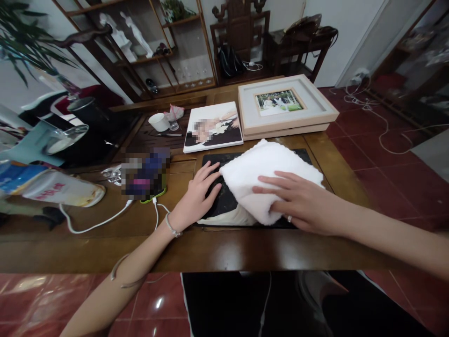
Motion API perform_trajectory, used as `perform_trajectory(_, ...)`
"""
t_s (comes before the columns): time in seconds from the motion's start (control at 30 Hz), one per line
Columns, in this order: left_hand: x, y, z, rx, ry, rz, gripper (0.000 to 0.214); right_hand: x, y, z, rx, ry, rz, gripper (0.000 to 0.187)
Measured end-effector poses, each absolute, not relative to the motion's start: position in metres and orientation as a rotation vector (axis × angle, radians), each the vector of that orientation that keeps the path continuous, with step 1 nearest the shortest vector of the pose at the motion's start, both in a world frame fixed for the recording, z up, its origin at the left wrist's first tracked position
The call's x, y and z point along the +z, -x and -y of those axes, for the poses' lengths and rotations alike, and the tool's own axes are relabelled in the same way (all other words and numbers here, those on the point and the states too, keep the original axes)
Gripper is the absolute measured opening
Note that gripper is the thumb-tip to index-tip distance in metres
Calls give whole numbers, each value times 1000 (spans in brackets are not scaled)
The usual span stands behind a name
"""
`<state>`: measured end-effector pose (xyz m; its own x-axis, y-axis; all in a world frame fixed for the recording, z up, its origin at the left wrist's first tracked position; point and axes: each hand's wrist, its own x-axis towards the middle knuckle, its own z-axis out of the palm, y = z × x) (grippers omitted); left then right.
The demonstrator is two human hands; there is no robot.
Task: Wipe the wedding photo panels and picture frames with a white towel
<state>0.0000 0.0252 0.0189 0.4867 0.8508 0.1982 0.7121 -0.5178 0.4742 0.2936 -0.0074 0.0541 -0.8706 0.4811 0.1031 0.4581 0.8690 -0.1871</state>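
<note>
A fluffy white cloth (259, 164) lies bunched over a dark, flat picture panel (228, 199) near the table's front edge. My right hand (298, 199) rests on the cloth, its upper fingers spread across it and the lower ones tucked into a fold, gripping it. Much of the panel is hidden beneath; a pale patch shows along its lower edge. At the panel's left side, my left hand (198, 196) has its fingers apart and holds nothing, steadying against the surface. One fingertip reaches the cloth's left corner.
Behind the panel are a white-edged photo print (213, 126) and stacked pale wooden frames (287, 107). To the left are a pixelated phone-like object (143, 175), white cable (94, 229), white packet (63, 187) and paper cup (159, 122). The wooden table (140, 250) ends close in front.
</note>
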Motion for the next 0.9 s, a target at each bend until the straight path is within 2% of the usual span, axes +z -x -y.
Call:
perform_trajectory(0.23,19,2,-26,589,-2401,-1285,39,59,-265,55,263,439,2870,13)
perform_trajectory(0.33,19,1,-26,590,-2407,-1307,39,63,-257,69,236,338,2852,20)
perform_trajectory(0.5,20,1,-26,574,-2412,-1310,39,65,-258,64,352,282,2895,15)
perform_trajectory(0.73,21,5,-27,569,-2395,-1258,40,66,-266,36,533,431,2914,27)
perform_trajectory(0.9,22,8,-26,531,-2410,-1206,51,70,-272,24,584,550,2941,34)
